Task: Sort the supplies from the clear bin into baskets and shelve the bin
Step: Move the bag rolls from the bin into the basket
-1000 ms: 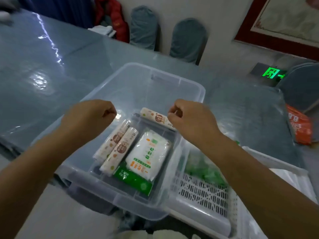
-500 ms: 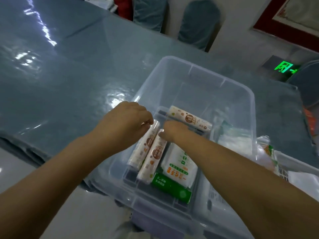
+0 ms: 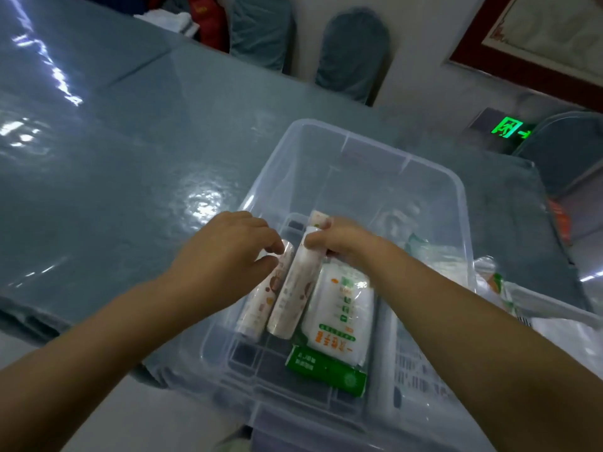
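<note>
The left hand [image 3: 228,256] is pinching the far end of the left roll [image 3: 264,295]; the right hand [image 3: 339,243] is closing on the far end of the right roll [image 3: 293,295]. Both rolls are lying inside the clear bin [image 3: 463,203] beside a white pack [image 3: 339,314]. Sorting is far from complete: the white basket [image 3: 554,308] is waiting at right, and the bin is sitting unshelved on the tabletop [image 3: 130,177].

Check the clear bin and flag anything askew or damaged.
Nothing looks damaged or spilled. In the clear bin, two patterned rolls lie side by side; a third roll lies crosswise behind them, and the white packet overlaps the green packet.
</note>
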A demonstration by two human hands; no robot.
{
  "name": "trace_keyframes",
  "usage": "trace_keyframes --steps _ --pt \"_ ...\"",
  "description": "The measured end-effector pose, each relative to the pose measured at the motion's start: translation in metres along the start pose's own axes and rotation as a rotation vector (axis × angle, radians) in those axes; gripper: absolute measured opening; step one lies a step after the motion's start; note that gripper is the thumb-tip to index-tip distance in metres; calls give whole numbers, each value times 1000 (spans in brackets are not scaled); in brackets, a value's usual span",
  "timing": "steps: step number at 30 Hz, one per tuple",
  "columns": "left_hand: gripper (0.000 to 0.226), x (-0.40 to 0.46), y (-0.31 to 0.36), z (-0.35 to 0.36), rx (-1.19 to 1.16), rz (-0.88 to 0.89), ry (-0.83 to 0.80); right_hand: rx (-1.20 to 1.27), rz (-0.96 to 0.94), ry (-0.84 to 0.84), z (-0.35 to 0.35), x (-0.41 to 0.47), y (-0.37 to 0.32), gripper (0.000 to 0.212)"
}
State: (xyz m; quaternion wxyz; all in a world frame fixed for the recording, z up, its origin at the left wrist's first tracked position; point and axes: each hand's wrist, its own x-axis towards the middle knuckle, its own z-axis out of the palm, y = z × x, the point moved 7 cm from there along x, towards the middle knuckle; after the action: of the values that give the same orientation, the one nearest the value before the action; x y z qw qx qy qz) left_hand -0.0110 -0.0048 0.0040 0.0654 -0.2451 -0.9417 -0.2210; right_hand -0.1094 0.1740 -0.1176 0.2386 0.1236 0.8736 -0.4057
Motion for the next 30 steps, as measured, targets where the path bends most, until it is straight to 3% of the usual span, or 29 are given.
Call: trace_keyframes --steps 3,7,10,14,16,18,20,23,28,30 --pt "28 13 0 0 57 29 21 35 -138 26 -44 -24 -41 33" --pt "68 48 4 7 195 -1 16 242 -363 -16 -84 -65 -89 33" --pt "66 79 -5 9 120 -58 30 430 -472 39 -102 -76 -107 28" --pt "62 112 -31 4 -122 -190 124 644 -294 274 -102 -50 -82 34" --pt "64 125 -44 13 -263 -271 84 518 -71 308 -76 -31 -51 25" --pt "64 134 -52 24 -416 -311 15 302 90 171 -33 -14 -20 17" --pt "64 139 -55 29 -498 -318 -6 123 79 47 7 0 -3 16" --pt "62 138 -58 31 -513 -299 10 1 -16 8 47 13 6 19" --pt "56 138 -61 35 -626 -289 12 -268 -23 -2 86 33 15 46" --pt "58 138 -61 36 -623 -291 3 -218 36 59 89 35 23 61"
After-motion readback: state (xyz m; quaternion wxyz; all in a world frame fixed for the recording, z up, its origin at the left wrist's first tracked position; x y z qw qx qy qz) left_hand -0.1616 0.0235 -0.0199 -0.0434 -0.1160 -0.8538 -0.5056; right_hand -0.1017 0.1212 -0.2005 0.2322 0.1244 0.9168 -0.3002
